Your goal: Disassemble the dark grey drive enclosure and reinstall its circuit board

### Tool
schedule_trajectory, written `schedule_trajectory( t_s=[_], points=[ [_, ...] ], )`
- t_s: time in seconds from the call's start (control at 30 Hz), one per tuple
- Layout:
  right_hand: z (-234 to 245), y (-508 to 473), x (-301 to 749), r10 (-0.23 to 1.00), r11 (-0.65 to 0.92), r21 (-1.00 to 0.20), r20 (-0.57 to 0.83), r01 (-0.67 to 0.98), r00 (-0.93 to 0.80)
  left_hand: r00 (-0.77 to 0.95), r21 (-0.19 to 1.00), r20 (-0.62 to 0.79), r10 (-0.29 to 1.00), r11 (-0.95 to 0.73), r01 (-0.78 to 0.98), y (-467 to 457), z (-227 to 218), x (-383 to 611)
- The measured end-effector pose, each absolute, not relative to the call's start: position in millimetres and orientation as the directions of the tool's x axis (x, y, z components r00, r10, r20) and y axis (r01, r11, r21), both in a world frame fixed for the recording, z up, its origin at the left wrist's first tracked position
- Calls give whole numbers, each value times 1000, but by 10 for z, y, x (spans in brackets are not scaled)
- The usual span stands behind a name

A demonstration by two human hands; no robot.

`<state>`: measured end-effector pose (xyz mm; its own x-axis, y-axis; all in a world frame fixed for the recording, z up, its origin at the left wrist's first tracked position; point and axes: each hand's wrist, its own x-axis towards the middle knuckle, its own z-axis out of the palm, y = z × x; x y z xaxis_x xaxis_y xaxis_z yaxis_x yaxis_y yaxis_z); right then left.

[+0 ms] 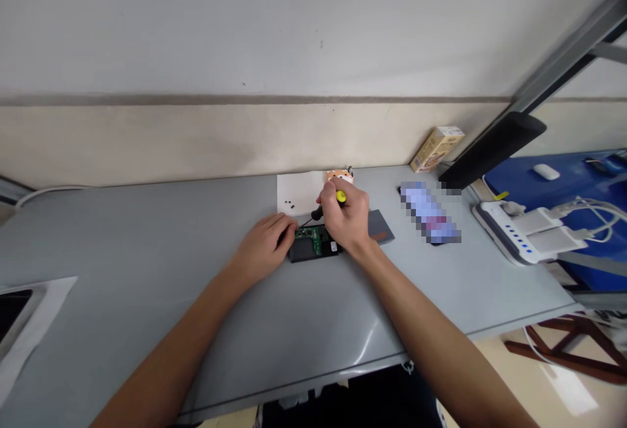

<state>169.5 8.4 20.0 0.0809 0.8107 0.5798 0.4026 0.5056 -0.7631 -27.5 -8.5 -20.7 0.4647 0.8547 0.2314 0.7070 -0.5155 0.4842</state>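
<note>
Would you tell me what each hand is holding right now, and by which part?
The right hand grips a screwdriver by its yellow-capped handle. The left hand only steadies the opened device at its left edge.

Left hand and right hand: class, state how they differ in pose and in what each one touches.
1. The left hand lies low and flat against the left end of the opened device; the right hand is raised above it.
2. The left hand grips no tool; the right hand is closed around a yellow-capped screwdriver angled down toward the green circuit board.
Both are bare and meet at the same device on the grey table.
</note>
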Motion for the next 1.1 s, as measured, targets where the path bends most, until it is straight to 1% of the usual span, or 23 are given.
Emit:
schedule_trajectory(
  t_s=[0.2, 0.33, 0.53, 0.73, 0.97, 1.1],
  points=[
    [181, 74, 1684, 797, 512, -751, 596, 417, 96, 465, 492, 232, 854, -516, 701, -77, -217, -280],
    [176, 84, 1683, 787, 505, -754, 602, 420, 135, 463, 493, 236, 854, -516, 701, -78, -200, -263],
    [152, 97, 1690, 789, 521, -750, 605, 409, 104, 455, 490, 240, 857, -512, 705, -79, -206, -266],
    [128, 98, 1695, 777, 522, -759, 612, 389, 150, 457, 500, 236, 858, -510, 700, -78, -213, -266],
    [141, 101, 1698, 761, 531, -732, 633, 427, 138, 452, 506, 243, 858, -510, 696, -88, -195, -257],
    [142, 108, 1696, 763, 531, -737, 631, 418, 144, 448, 503, 248, 859, -509, 698, -82, -214, -265]
  ],
)
